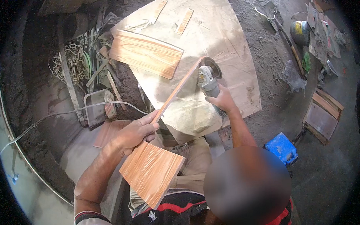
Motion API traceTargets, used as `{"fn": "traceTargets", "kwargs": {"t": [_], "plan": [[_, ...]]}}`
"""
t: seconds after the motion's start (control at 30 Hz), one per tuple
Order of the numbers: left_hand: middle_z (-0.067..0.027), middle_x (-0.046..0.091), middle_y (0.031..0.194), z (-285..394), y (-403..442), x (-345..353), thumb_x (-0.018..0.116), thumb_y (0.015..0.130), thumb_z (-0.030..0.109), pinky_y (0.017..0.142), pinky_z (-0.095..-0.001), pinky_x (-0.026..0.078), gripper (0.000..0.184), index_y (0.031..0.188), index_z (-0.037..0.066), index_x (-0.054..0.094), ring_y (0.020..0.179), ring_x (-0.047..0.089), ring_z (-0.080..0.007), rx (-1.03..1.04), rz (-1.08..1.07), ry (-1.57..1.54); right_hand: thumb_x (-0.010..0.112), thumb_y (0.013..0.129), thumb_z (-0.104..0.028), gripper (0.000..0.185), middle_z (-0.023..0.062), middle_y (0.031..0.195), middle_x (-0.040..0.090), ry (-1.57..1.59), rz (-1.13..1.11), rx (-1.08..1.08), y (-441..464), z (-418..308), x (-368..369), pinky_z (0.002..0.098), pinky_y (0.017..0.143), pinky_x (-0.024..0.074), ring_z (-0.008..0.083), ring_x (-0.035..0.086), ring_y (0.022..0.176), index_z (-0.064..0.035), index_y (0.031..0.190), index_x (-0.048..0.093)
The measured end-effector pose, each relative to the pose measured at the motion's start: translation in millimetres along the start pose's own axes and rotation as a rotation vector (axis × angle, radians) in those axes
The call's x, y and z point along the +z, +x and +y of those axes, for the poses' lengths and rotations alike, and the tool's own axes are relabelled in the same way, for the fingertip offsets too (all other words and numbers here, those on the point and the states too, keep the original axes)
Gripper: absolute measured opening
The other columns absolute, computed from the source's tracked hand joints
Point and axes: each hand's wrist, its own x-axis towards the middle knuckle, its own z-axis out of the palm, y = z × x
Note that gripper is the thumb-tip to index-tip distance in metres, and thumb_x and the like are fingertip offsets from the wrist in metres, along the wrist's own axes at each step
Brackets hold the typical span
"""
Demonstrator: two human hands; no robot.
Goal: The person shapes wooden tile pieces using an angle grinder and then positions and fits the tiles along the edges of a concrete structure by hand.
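My left hand (138, 133) is closed around the lower end of a narrow wood-patterned tile strip (178, 88), which slants up and away to the right. My right hand (224, 100) grips an angle grinder (206, 80) by its body. The grinder's dark disc (213, 67) is beside the strip's far end; whether they touch I cannot tell. Under my left hand, a wider wood-patterned tile piece (153, 173) rests over my lap. A large wood-patterned tile (146, 53) lies on the pale board (225, 43) in front of me.
Small tile offcuts (184, 22) lie on the board's far part. A pale cable (69, 111) crosses the left side, near tangled wire (69, 64) and wood scraps. At the right are a blue container (281, 148), stacked tile pieces (323, 115) and a dark bucket (300, 32).
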Motion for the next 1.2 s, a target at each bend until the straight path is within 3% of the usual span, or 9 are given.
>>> {"fn": "traceTargets", "kwargs": {"t": [0.23, 0.3, 0.43, 0.5, 0.83, 0.9, 1.0, 1.03, 1.2], "plan": [[0.0083, 0.040, 0.089, -11, 5, -7, 0.056, 0.107, 0.017, 0.058, -0.0167, 0.036, 0.069, 0.167, 0.007, 0.024, 0.071, 0.039, -0.0032, 0.032, -0.022, -0.019, 0.084, 0.070, -0.032, 0.069, 0.0225, 0.119, 0.073, 0.058, 0.025, -0.045, 4, 0, 5, 0.0440, 0.097, 0.0538, 0.0379, 0.070, 0.110, -0.0020, 0.129, 0.066], [0.0081, 0.043, 0.085, -18, 8, -12, 0.060, 0.107, 0.028, 0.061, -0.0187, 0.035, 0.071, 0.167, 0.009, 0.027, 0.073, 0.041, -0.0044, 0.031, -0.024, -0.026, 0.084, 0.074, -0.019, 0.060, 0.0120, 0.114, 0.075, 0.056, 0.084, -0.029, 0, -2, 5, 0.0375, 0.096, 0.0532, 0.0223, 0.070, 0.103, -0.0012, 0.128, 0.065], [0.0081, 0.042, 0.084, -12, 6, -9, 0.060, 0.107, 0.026, 0.062, -0.0192, 0.036, 0.070, 0.167, 0.010, 0.027, 0.073, 0.041, -0.0048, 0.025, -0.023, -0.008, 0.085, 0.073, -0.022, 0.061, 0.0132, 0.113, 0.075, -0.047, 0.013, 0.005, -5, -16, -6, 0.0381, 0.097, 0.0530, 0.0227, 0.070, 0.105, -0.0003, 0.127, 0.065], [0.0080, 0.042, 0.084, -10, 4, -7, 0.058, 0.108, 0.026, 0.062, -0.0196, 0.037, 0.069, 0.167, 0.011, 0.026, 0.073, 0.041, -0.0051, 0.002, 0.000, 0.035, 0.084, 0.069, -0.034, 0.072, 0.0239, 0.119, 0.073, -0.028, -0.016, -0.023, -3, -16, -4, 0.0435, 0.098, 0.0540, 0.0370, 0.070, 0.111, -0.0005, 0.130, 0.065], [0.0080, 0.046, 0.091, -10, 1, 1, 0.056, 0.107, 0.018, 0.063, -0.0190, 0.041, 0.065, 0.165, 0.005, 0.030, 0.075, 0.040, -0.0030, 0.069, 0.085, 0.157, 0.086, 0.070, -0.034, 0.075, 0.0252, 0.119, 0.072, 0.042, 0.103, -0.005, -61, -19, -6, 0.0432, 0.098, 0.0533, 0.0346, 0.070, 0.112, 0.0037, 0.130, 0.063], [-0.0050, 0.065, 0.108, -20, 16, -1, 0.056, 0.107, 0.021, 0.080, -0.0280, 0.052, 0.064, 0.163, 0.001, 0.032, 0.090, 0.062, -0.0145, 0.259, 0.143, 0.337, 0.089, 0.070, -0.028, 0.073, 0.0212, 0.119, 0.072, 0.221, 0.205, -0.012, -92, -20, -7, 0.0404, 0.098, 0.0530, 0.0300, 0.070, 0.108, 0.0047, 0.129, 0.061], [-0.0262, 0.063, 0.139, -28, 50, -4, 0.054, 0.106, 0.023, 0.105, -0.0383, 0.049, 0.064, 0.161, -0.002, 0.033, 0.125, 0.064, -0.0343, 0.542, 0.281, 0.695, 0.089, 0.071, -0.020, 0.070, 0.0152, 0.118, 0.071, 0.472, 0.338, 0.032, -139, -15, -3, 0.0393, 0.096, 0.0531, 0.0260, 0.068, 0.106, 0.0048, 0.130, 0.060], [-0.0364, 0.047, 0.152, -20, 56, 3, 0.054, 0.106, 0.025, 0.117, -0.0426, 0.040, 0.064, 0.161, 0.000, 0.032, 0.144, 0.048, -0.0444, 0.508, 0.304, 0.673, 0.089, 0.071, -0.020, 0.070, 0.0152, 0.118, 0.071, 0.475, 0.351, 0.024, -152, -5, 0, 0.0393, 0.096, 0.0531, 0.0260, 0.068, 0.106, 0.0048, 0.130, 0.060], [-0.0342, 0.052, 0.147, -9, 127, 13, 0.053, 0.107, 0.024, 0.114, -0.0484, 0.042, 0.065, 0.165, 0.007, 0.026, 0.135, 0.054, -0.0490, 0.594, 0.456, 0.810, 0.077, 0.078, -0.010, 0.038, 0.0127, 0.106, 0.072, 0.656, 0.640, 0.062, -208, 18, 8, 0.0339, 0.078, 0.0579, 0.0177, 0.071, 0.085, 0.0015, 0.113, 0.066]]}}
